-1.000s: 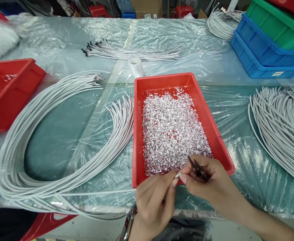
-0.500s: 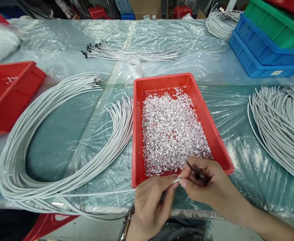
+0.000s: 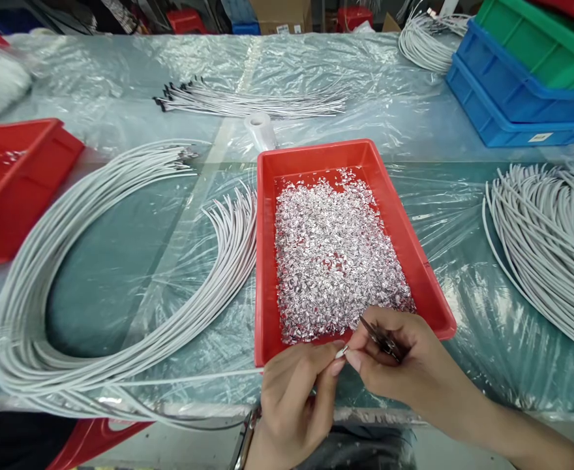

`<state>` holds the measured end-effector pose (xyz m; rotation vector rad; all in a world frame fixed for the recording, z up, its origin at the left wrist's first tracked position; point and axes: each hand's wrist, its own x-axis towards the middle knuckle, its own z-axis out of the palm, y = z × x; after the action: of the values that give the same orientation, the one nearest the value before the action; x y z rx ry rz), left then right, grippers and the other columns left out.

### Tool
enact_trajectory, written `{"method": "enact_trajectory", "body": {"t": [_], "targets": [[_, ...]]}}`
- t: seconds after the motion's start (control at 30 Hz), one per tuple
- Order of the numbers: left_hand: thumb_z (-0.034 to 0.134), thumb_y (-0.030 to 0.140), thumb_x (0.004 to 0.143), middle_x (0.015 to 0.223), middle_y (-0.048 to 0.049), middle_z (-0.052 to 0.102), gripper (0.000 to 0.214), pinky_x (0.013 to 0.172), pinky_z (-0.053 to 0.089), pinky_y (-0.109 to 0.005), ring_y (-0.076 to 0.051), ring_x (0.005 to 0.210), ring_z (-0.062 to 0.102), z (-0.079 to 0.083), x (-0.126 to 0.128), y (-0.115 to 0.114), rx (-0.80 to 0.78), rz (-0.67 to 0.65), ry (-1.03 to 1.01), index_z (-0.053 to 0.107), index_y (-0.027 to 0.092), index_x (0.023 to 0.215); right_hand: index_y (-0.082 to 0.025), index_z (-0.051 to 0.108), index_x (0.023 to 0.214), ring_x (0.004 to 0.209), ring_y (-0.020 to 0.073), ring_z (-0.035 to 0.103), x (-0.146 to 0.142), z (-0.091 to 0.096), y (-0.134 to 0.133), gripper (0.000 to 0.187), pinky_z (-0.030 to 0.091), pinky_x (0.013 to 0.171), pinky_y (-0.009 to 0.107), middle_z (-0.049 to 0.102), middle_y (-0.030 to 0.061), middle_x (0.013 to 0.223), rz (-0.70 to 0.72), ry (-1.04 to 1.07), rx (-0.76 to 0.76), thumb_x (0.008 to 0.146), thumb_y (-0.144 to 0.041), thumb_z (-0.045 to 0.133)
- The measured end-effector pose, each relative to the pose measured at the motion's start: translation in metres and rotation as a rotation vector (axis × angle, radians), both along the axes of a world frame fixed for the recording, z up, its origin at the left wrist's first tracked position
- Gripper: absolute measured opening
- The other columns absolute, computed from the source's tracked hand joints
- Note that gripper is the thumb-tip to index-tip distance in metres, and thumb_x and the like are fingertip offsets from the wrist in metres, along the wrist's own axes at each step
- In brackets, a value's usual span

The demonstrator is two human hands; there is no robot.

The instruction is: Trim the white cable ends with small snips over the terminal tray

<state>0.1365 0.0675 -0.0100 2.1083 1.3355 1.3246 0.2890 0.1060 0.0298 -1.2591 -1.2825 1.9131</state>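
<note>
Left hand [image 3: 294,401] closed, finger and thumb pinching the tip of one thin white wire [image 3: 194,378] with a tiny silver metal end piece [image 3: 340,352] on it. Right hand [image 3: 404,362] closed too, gripping small dark metal tweezers [image 3: 382,339] and touching that same end piece. Both hands meeting just over the near edge of the desk, at the near rim of the red plastic tray [image 3: 267,261]. Wire running left from the pinch along the near edge to the big loop.

Inside the tray, a heap of tiny shiny silver metal bits [image 3: 336,254], far too many to count. Bare red floor only at the far end of the tray.

Left of the tray, one big loop of long white wires [image 3: 72,261], loose ends touching the tray's left wall. Right of the tray, a second pile of white wires [image 3: 546,248] at the right edge, with open plastic sheet between. Behind the tray, one small white roll [image 3: 261,128], then a flat bunch of thin white wires with black tips [image 3: 248,103].

At the left edge, a second red plastic tray [image 3: 17,176]. In the far right corner, a blue plastic bin [image 3: 512,98] with a green plastic bin [image 3: 546,39] stacked on top.

Clear wrinkled plastic sheet [image 3: 120,65] over the whole desk.
</note>
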Motion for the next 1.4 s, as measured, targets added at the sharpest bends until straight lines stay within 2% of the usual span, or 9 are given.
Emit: {"method": "enact_trajectory", "body": {"t": [0.5, 0.7, 0.87, 1.0, 1.4], "targets": [[0.049, 0.001, 0.084, 0.069, -0.0032, 0.065, 0.015, 0.056, 0.046, -0.021, -0.010, 0.058, 0.059, -0.0012, 0.0001, 0.0001, -0.005, 0.003, 0.002, 0.059, 0.011, 0.089, -0.020, 0.043, 0.066, 0.052, 0.0082, 0.025, -0.0006, -0.0014, -0.0010, 0.017, 0.024, 0.046, 0.021, 0.032, -0.0069, 0.059, 0.012, -0.001, 0.030, 0.077, -0.018, 0.056], [0.051, -0.002, 0.082, 0.072, -0.0035, 0.067, 0.016, 0.058, 0.046, -0.021, -0.010, 0.060, 0.059, -0.0009, 0.0004, -0.0003, 0.036, 0.006, -0.002, 0.060, 0.009, 0.090, -0.020, 0.049, 0.070, 0.050, 0.0074, 0.023, -0.0011, 0.0032, 0.0012, 0.012, 0.024, 0.045, 0.019, 0.031, -0.0083, 0.058, -0.016, 0.076, -0.008, 0.074, -0.014, 0.058], [0.053, -0.003, 0.080, 0.073, -0.0032, 0.067, 0.017, 0.062, 0.046, -0.022, -0.010, 0.063, 0.059, -0.0026, 0.0012, -0.0017, 0.046, 0.026, -0.002, 0.061, 0.008, 0.091, -0.020, 0.051, 0.074, 0.051, 0.0076, 0.025, 0.0000, 0.0069, 0.0020, 0.009, 0.026, 0.048, 0.019, 0.031, -0.0088, 0.057, -0.056, 0.071, -0.102, 0.076, -0.018, 0.060], [0.053, -0.002, 0.080, 0.070, -0.0025, 0.066, 0.017, 0.061, 0.046, -0.022, -0.010, 0.060, 0.057, -0.0037, 0.0013, -0.0019, 0.050, 0.020, -0.001, 0.061, 0.008, 0.091, -0.019, 0.054, 0.076, 0.051, 0.0077, 0.025, -0.0001, 0.0049, 0.0030, 0.005, 0.025, 0.047, 0.020, 0.031, -0.0085, 0.057, -0.026, 0.072, -0.073, 0.077, -0.017, 0.058], [0.053, -0.001, 0.082, 0.070, -0.0026, 0.066, 0.015, 0.061, 0.045, -0.022, -0.010, 0.061, 0.057, -0.0043, 0.0014, -0.0020, 0.041, 0.016, 0.019, 0.061, 0.008, 0.091, -0.019, 0.054, 0.070, 0.051, 0.0078, 0.024, 0.0042, 0.0026, 0.0026, 0.012, 0.021, 0.046, 0.021, 0.030, -0.0084, 0.055, 0.001, 0.069, -0.053, 0.081, -0.017, 0.056]]}}
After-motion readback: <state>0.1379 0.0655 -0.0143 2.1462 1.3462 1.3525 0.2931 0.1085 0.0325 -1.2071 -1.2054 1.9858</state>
